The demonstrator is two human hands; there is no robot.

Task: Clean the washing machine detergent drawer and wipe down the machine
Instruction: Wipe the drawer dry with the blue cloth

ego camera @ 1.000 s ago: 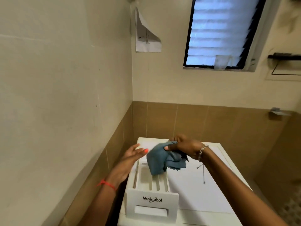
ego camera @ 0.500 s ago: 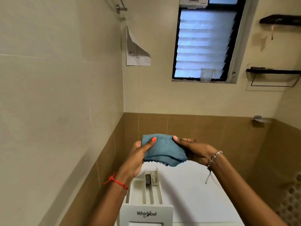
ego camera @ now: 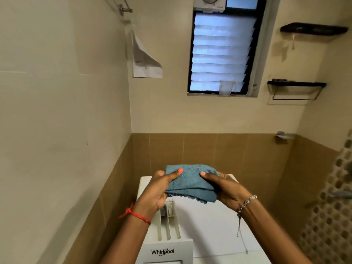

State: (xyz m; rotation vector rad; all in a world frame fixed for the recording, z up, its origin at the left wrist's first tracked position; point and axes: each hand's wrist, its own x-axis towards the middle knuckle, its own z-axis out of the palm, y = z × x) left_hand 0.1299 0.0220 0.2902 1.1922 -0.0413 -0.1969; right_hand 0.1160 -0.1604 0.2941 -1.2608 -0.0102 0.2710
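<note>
A folded blue cloth (ego camera: pixel 190 183) is held up in front of me by both hands, above the white washing machine (ego camera: pixel 215 225). My left hand (ego camera: pixel 158 191) grips its left side with the thumb on top. My right hand (ego camera: pixel 226 189) pinches its right side. Below the cloth, the white detergent drawer (ego camera: pixel 169 237) lies on the machine's top at the left, its Whirlpool front panel facing me. The drawer's dividers and a small grey insert show; its left part is hidden by my left forearm.
The machine stands in a corner, with the tiled wall (ego camera: pixel 66 149) close on the left and behind. A louvred window (ego camera: pixel 221 58) with a plastic cup (ego camera: pixel 226 88) on its sill is above. Two dark shelves (ego camera: pixel 297 84) hang at the right; a paper (ego camera: pixel 144 63) hangs on the wall.
The cloth was bunched in my right hand over the drawer; both hands now hold it folded and spread higher up. The view has tilted upward.
</note>
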